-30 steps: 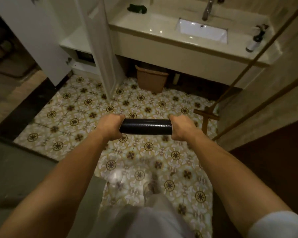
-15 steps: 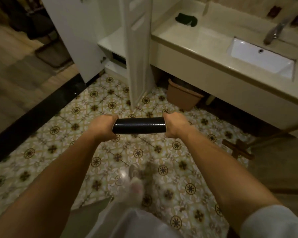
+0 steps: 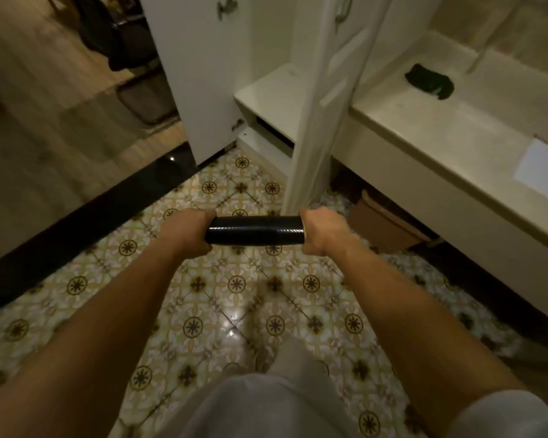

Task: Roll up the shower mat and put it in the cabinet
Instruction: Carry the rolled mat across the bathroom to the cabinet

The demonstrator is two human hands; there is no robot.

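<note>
The shower mat (image 3: 255,230) is a tight, glossy black roll held level in front of me above the patterned tile floor. My left hand (image 3: 185,230) grips its left end and my right hand (image 3: 321,229) grips its right end. Just beyond the roll stands the white cabinet (image 3: 266,93) with both doors swung open: the left door (image 3: 196,74) and the right door (image 3: 323,99), whose bottom corner hangs right above the roll. A pale shelf shows inside, with a dark gap below it.
A vanity counter (image 3: 440,128) with a dark green cloth (image 3: 429,80) runs along the right. A brown bin (image 3: 383,226) sits under it. A black threshold strip (image 3: 86,222) divides the tiles from wood flooring, where a small mat (image 3: 146,96) lies at the left.
I have stepped forward and turned left. The cabinet is now closer and more central, the sink has slid off to the right. Both hands keep the same hold on the roll.
</note>
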